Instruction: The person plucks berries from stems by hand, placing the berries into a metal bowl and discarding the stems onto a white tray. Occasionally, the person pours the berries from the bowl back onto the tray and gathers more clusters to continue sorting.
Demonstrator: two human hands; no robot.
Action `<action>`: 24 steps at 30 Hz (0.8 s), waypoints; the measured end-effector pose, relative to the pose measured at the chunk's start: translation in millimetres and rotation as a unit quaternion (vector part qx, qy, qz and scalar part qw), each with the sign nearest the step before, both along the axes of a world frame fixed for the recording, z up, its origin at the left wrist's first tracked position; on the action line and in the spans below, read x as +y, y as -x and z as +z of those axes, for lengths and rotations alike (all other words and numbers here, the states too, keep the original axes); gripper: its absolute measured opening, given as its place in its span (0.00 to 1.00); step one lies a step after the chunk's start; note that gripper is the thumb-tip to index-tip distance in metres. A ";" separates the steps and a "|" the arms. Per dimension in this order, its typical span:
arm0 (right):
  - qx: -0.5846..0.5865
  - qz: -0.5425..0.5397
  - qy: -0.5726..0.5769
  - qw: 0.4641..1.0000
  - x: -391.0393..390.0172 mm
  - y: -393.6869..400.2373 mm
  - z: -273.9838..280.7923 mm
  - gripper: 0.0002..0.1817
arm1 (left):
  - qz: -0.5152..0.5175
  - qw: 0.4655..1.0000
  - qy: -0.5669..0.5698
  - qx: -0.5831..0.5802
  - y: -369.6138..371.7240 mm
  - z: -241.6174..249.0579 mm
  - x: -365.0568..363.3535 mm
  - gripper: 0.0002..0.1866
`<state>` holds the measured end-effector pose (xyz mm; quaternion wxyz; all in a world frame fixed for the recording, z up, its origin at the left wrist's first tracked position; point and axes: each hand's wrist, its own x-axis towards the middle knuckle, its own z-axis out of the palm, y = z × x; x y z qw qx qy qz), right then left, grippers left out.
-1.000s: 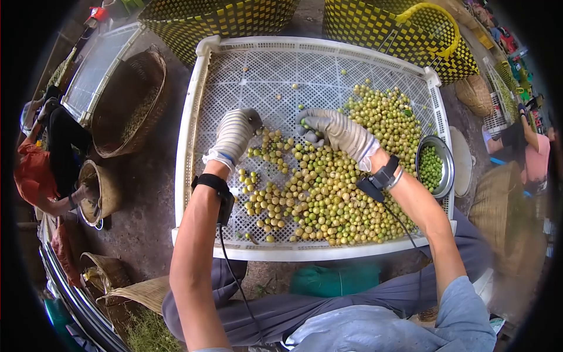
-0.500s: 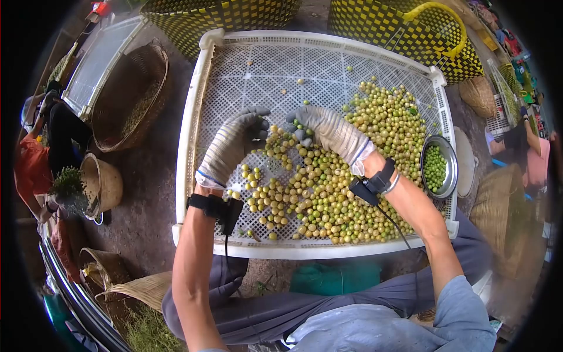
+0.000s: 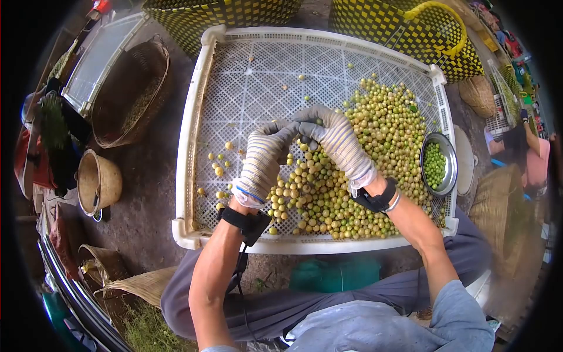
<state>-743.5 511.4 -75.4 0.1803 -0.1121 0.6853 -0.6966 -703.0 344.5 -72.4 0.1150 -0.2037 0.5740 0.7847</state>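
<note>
A white plastic mesh tray lies before me with a heap of small round yellow-green fruits on its right and near side. My left hand, in a grey-and-white striped glove, is over the tray's middle, its fingers closed; what they hold, if anything, is hidden. Touching it at the fingertips is my right hand, in a matching glove, fingers curled around a green fruit. A metal bowl of greener fruits sits at the tray's right edge. Some loose fruits lie left of my left hand.
Yellow-and-black woven baskets stand beyond the tray. To the left are a large brown basket, a small tan basket and another white tray. A person is at the far left; another person is at the right.
My left hand has moved right to meet my right hand, which has shifted slightly. Several fruits now lie farther left on the mesh. At far left, the greenery over the small basket has moved away.
</note>
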 end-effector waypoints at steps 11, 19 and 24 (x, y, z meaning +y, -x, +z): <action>-0.075 -0.110 0.223 0.966 3.8 -5.5 -13.5 0.09 | -0.027 0.985 -0.171 -0.014 -40.5 1.3 17.1 0.07; 0.107 0.055 -0.207 0.971 0.6 17.5 -25.3 0.12 | -0.572 0.760 0.292 0.099 -156.4 31.4 24.2 0.11; 0.281 0.122 -0.476 0.824 -16.7 30.4 -29.3 0.13 | -0.602 0.670 0.411 0.138 -155.5 48.7 20.1 0.09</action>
